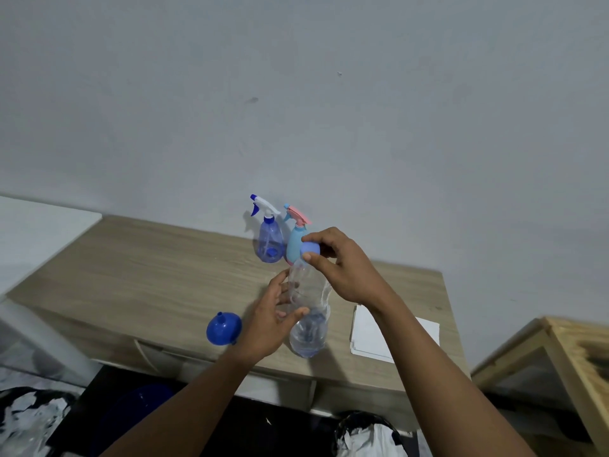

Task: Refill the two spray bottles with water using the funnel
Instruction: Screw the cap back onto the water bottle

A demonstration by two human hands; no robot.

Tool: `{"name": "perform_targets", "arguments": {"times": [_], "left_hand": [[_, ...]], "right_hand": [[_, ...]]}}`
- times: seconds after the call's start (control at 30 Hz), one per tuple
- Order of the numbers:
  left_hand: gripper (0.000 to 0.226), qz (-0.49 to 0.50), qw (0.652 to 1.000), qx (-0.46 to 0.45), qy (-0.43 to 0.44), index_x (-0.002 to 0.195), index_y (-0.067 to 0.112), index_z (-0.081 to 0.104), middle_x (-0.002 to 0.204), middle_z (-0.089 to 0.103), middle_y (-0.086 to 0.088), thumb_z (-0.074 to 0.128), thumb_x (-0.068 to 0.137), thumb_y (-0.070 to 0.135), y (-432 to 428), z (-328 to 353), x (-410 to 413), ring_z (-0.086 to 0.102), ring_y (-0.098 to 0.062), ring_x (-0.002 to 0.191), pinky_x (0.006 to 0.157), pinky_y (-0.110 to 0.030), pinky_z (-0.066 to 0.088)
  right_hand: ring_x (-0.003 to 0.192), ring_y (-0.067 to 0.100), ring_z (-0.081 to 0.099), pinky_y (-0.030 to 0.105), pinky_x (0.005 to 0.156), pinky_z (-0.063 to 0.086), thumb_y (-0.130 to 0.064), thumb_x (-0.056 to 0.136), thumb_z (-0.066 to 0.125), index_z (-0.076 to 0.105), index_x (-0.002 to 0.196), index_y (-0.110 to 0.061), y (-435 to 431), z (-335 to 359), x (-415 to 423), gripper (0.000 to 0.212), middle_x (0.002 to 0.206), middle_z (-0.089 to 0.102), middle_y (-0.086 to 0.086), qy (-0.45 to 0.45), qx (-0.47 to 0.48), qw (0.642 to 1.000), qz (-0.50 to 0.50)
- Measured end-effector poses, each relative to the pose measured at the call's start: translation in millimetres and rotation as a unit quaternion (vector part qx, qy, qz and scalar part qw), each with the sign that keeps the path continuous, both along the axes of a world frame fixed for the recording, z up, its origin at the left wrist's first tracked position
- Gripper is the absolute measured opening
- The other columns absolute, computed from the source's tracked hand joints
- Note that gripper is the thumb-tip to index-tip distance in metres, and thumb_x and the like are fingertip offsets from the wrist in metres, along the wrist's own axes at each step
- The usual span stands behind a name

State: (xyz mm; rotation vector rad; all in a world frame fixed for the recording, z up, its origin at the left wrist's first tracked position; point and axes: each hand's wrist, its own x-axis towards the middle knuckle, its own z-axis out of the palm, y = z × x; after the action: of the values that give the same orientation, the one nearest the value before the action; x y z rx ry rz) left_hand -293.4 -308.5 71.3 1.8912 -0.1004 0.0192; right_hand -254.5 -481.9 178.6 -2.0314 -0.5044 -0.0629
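Observation:
A clear plastic water bottle (309,311) stands on the wooden table (148,275) with water in its lower part. My left hand (270,321) wraps around its middle. My right hand (342,262) pinches the bottle's light blue cap (309,248) at the top. Behind it, near the wall, stand two spray bottles: a transparent blue one with a white and blue trigger head (268,234) and a light blue one with a pink trigger head (296,230), partly hidden by the cap and my fingers. A blue funnel (223,328) lies spout-up on the table left of my left hand.
White paper sheets (369,341) lie on the table to the right of the water bottle. A wooden frame furniture piece (543,357) stands at the right. A white surface (39,225) adjoins the table's left. Dark and white cloth lies on the floor below.

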Motion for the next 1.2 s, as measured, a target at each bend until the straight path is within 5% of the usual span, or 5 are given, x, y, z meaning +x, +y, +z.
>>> {"name": "perform_targets", "arguments": {"times": [0.17, 0.53, 0.63, 0.87, 1.2], "left_hand": [[0.076, -0.010, 1.000, 0.013, 0.005, 0.123, 0.071, 0.030, 0.122, 0.057, 0.030, 0.077, 0.084, 0.026, 0.7, 2.6, -0.4, 0.059, 0.005, 0.115, 0.091, -0.027, 0.057], [0.078, -0.014, 1.000, 0.009, 0.011, 0.123, 0.079, 0.024, 0.127, 0.053, 0.030, 0.075, 0.084, 0.033, -1.5, 6.0, -6.4, 0.057, 0.008, 0.114, 0.094, -0.031, 0.056], [0.072, -0.011, 1.000, 0.004, 0.014, 0.132, 0.069, 0.028, 0.131, 0.054, 0.028, 0.074, 0.084, 0.038, -3.4, 2.1, -7.8, 0.057, 0.004, 0.119, 0.095, -0.027, 0.054], [0.062, -0.003, 0.999, -0.040, 0.018, 0.134, 0.041, 0.039, 0.130, 0.060, 0.014, 0.070, 0.090, 0.011, -6.5, -5.1, -10.5, 0.056, 0.007, 0.117, 0.084, -0.010, 0.050], [0.064, -0.022, 0.999, -0.021, 0.029, 0.128, 0.048, 0.042, 0.129, 0.056, 0.025, 0.077, 0.085, 0.015, 5.2, -20.8, -1.5, 0.053, 0.013, 0.118, 0.087, -0.009, 0.049]], "right_hand": [[0.077, 0.009, 0.061, 0.025, 0.075, 0.054, -0.030, 0.074, 0.087, 0.070, 0.095, -0.020, 7.6, -1.9, -1.8, 0.028, 0.094, 0.069, -0.003, -0.004, 0.054, 0.996, -0.073], [0.086, 0.007, 0.065, 0.020, 0.083, 0.053, -0.024, 0.080, 0.083, 0.074, 0.110, -0.017, -0.5, -8.0, -1.3, 0.032, 0.098, 0.068, -0.006, -0.027, 0.066, 0.997, -0.038], [0.094, 0.010, 0.067, 0.029, 0.089, 0.055, -0.023, 0.078, 0.085, 0.072, 0.116, -0.015, -1.4, -17.0, -3.9, 0.041, 0.104, 0.069, -0.005, -0.036, 0.097, 0.993, -0.055], [0.111, 0.014, 0.063, 0.029, 0.095, 0.053, -0.033, 0.081, 0.079, 0.066, 0.125, -0.018, 3.0, -58.9, -23.7, 0.048, 0.119, 0.065, -0.005, -0.080, 0.133, 0.980, -0.123], [0.132, 0.006, 0.052, 0.020, 0.107, 0.043, -0.053, 0.088, 0.060, 0.037, 0.147, -0.034, 17.3, -102.5, -47.6, 0.066, 0.150, 0.048, -0.010, 0.013, 0.183, 0.969, -0.167]]}}
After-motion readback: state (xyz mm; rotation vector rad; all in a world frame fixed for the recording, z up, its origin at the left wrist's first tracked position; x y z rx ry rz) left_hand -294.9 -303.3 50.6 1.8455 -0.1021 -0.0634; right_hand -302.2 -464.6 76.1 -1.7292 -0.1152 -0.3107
